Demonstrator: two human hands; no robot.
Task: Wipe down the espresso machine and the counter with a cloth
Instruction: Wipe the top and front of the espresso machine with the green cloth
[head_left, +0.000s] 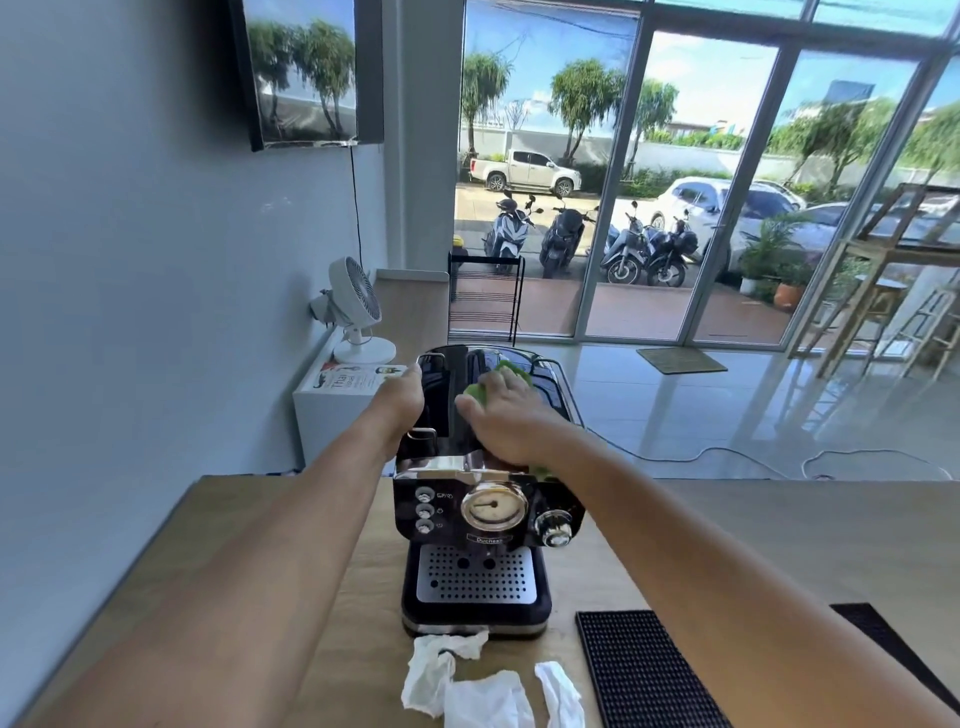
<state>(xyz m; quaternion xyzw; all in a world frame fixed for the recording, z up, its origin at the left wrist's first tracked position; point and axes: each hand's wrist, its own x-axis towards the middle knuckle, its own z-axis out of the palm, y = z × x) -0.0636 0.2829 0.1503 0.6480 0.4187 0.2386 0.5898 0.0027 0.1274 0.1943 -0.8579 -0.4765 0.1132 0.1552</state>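
- On top of the espresso machine (488, 499), toward its back right: a green cloth (474, 393), pressed flat under the right hand (506, 415). Green shows past the fingertips and again by the wrist.
- Right hand: palm down, fingers laid over the cloth and bearing on it, not bunched round it.
- Left hand (402, 402): set against the upper left side of the machine, beside a chrome rail. The fingers point away and are foreshortened; cannot tell whether they hook round the edge or lie straight.
- Machine: black and chrome, standing on a pale wooden counter (779, 535) and facing the camera. The front carries three small buttons (425, 510) on the left, a round gauge (493, 506) in the middle and a chrome knob (555, 527) on the right. A perforated drip tray (475, 577) sits below.
- Counter, just in front of the machine base: crumpled white tissues (467, 686), the nearest touching the base.
- Right of the tissues: a black ribbed bar mat (644, 670), lying flat.
- Beyond the counter's left end: a white box-like stand (332, 415) against the wall, with a small white fan (356, 312) on it.
- On the wall above: a dark screen (306, 73) reflecting trees.
- Far side of the room: glass doors (675, 208), with parked motorbikes and cars outside.
- Floor: a white cable (691, 456) trailing over glossy tiles.
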